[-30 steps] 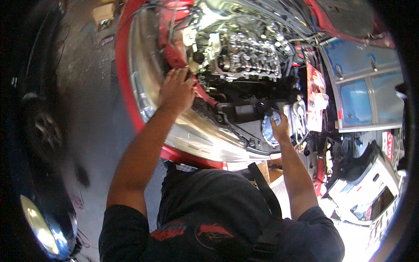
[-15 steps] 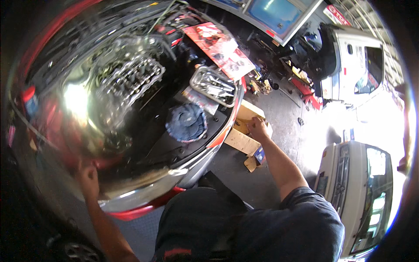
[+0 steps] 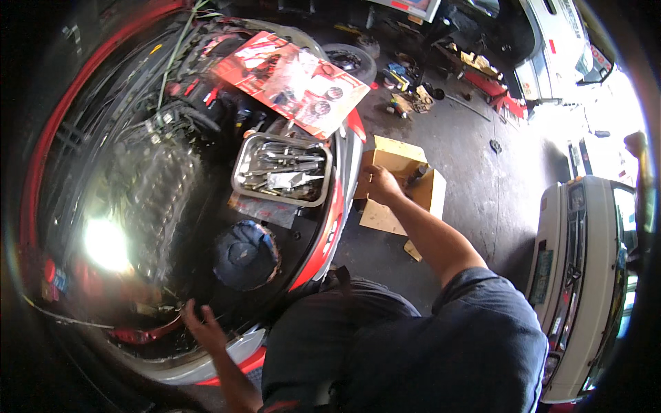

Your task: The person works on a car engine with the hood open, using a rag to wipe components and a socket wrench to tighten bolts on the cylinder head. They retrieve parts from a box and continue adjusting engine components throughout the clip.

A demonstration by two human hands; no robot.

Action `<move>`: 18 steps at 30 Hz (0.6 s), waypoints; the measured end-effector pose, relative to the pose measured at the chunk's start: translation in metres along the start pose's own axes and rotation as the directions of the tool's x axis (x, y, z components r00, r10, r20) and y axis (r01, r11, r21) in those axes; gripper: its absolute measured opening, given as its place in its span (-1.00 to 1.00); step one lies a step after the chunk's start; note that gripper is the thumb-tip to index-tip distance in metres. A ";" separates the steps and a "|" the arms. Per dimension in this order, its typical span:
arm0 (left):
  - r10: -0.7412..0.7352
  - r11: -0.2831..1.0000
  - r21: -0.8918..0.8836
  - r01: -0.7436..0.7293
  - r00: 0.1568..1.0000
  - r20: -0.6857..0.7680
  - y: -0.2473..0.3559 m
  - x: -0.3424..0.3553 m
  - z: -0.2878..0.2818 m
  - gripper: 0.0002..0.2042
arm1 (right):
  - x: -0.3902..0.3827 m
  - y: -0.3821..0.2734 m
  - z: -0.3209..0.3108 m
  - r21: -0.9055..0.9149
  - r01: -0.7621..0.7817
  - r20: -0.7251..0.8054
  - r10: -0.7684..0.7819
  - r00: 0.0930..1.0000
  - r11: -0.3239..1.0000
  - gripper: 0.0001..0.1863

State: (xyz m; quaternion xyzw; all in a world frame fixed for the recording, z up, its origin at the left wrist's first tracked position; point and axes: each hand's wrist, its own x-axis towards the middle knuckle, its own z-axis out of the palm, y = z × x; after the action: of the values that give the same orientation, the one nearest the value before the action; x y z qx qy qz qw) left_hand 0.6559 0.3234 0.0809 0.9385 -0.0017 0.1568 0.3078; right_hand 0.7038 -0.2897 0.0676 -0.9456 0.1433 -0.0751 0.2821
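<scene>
My left hand (image 3: 204,327) hangs over the front edge of the open engine bay, fingers spread, holding nothing. My right hand (image 3: 383,184) is at the near-left side of an open cardboard box (image 3: 434,196), its fingers curled together; whatever they may hold is too small to make out. A dark cylindrical thing (image 3: 416,175) stands inside the box. On the car's front lies a metal tray (image 3: 237,168) of wrenches and other hand tools (image 3: 289,165). Nearer me is a dark blue cloth cap (image 3: 246,256). The engine (image 3: 148,199) looks blurred.
A red-and-white printed sheet (image 3: 292,82) lies beyond the tray. A bright lamp (image 3: 107,244) shines at the left of the bay. On the floor are a tire (image 3: 351,62), scattered parts (image 3: 406,96) and a red jack (image 3: 506,103). A white vehicle (image 3: 578,255) stands at right.
My view has shifted, with the tray and sheet now nearer the middle. My left hand has come rightward with its fingers spreading. My right hand has moved to the box's left side.
</scene>
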 end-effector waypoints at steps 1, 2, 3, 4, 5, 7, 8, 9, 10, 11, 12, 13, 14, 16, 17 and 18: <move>-0.025 0.991 0.134 0.021 0.999 0.028 0.019 -0.009 0.021 -0.53 | 0.005 0.018 0.016 0.034 -0.084 0.090 0.080 0.993 0.996 -0.65; 0.029 0.970 0.240 -0.033 0.999 0.020 0.036 -0.016 0.041 -0.53 | 0.010 0.040 0.033 0.063 -0.048 0.102 0.042 0.994 0.997 -0.67; 0.064 0.926 0.365 -0.096 0.993 0.098 0.047 -0.016 0.051 -0.52 | -0.003 0.065 0.054 -0.039 0.026 0.175 -0.019 0.984 0.999 -0.71; 0.063 0.943 0.327 -0.062 0.998 0.007 0.054 -0.016 0.058 -0.52 | -0.016 0.091 0.074 -0.145 0.042 0.305 0.005 0.952 0.989 -0.74; 0.035 0.950 0.310 -0.032 0.999 -0.002 0.060 -0.016 0.061 -0.52 | -0.027 0.116 0.092 -0.175 0.002 0.391 0.067 0.918 0.985 -0.77; 0.028 0.972 0.234 -0.027 1.000 0.001 0.063 -0.014 0.061 -0.52 | -0.087 0.151 0.112 -0.477 0.078 0.683 0.313 0.660 0.876 -0.83; 0.043 0.964 0.261 -0.055 0.998 0.052 0.061 -0.013 0.058 -0.51 | -0.126 0.159 0.107 -0.365 0.313 0.885 0.223 0.408 0.877 -0.77; 0.040 0.962 0.268 -0.055 0.997 0.059 0.059 -0.013 0.056 -0.51 | -0.163 0.158 0.095 -0.170 0.295 0.982 0.138 0.126 0.940 -0.69; 0.051 0.960 0.271 -0.073 0.995 0.088 0.057 -0.014 0.054 -0.50 | -0.219 0.141 0.081 -0.289 0.043 0.877 0.282 -0.390 0.956 -0.63; 0.044 0.954 0.294 -0.066 0.996 0.080 0.055 -0.014 0.053 -0.50 | -0.255 0.118 0.069 -0.473 -0.150 0.542 0.153 -0.826 0.868 -0.57; 0.050 0.948 0.308 -0.076 0.995 0.090 0.053 -0.016 0.054 -0.50 | -0.311 0.121 0.004 -0.368 -0.407 0.736 -0.005 -0.677 0.836 -0.66; 0.122 0.936 0.319 -0.150 0.987 0.107 0.051 -0.017 0.056 -0.49 | -0.358 0.095 -0.026 -0.417 -0.465 0.606 -0.142 -0.782 0.781 -0.61; 0.105 0.931 0.340 -0.137 0.988 0.110 0.048 -0.018 0.058 -0.49 | -0.400 0.074 -0.061 -0.461 -0.623 0.608 -0.287 -0.741 0.633 -0.62; 0.184 0.908 0.362 -0.210 0.977 0.105 0.041 -0.018 0.061 -0.49 | -0.464 0.040 -0.110 -0.502 -0.724 0.689 -0.286 -0.665 0.473 -0.63; 0.155 0.916 0.357 -0.183 0.982 0.106 0.036 -0.018 0.061 -0.48 | -0.492 0.025 -0.129 -0.541 -0.735 0.729 -0.208 -0.652 0.408 -0.63; 0.173 0.908 0.368 -0.203 0.978 0.114 0.031 -0.017 0.063 -0.47 | -0.511 0.016 -0.140 -0.554 -0.746 0.754 -0.158 -0.638 0.370 -0.63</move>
State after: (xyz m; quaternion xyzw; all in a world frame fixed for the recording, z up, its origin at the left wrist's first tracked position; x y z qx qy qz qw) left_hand 0.6553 0.2608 0.0458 0.9810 -0.0742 0.1458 0.1048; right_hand 0.1842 -0.2144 0.1438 -0.1970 0.2573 0.7961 0.5111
